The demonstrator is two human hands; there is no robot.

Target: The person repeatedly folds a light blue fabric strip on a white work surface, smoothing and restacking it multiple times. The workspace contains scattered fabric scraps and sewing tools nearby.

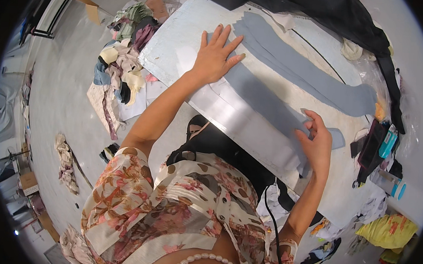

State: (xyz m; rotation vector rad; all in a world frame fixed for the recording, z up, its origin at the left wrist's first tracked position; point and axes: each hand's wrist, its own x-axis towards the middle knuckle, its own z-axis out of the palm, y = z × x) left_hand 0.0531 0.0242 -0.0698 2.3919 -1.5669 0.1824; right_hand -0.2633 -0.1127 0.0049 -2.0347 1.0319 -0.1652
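My left hand (pixel 216 57) lies flat with spread fingers on the far left end of a blue-grey fabric strip (pixel 260 89). My right hand (pixel 317 144) rests at the strip's right end, its fingers bent and the thumb apart from the index finger; no cloth shows pinched between them. Along the near table edge, beside that strip, lies a shiny white sheet (pixel 236 119). Farther back, a layered stack of long, curved blue-grey fabric pieces (pixel 293 55) stretches toward the right.
The pale worktable (pixel 168 44) has black cloth (pixel 316 7) along its far edge. A dark pouch (pixel 371 144) and turquoise box (pixel 388 141) lie at the right. Fabric scraps (pixel 123 68) are heaped at left, and a yellow bag (pixel 389 231) sits lower right.
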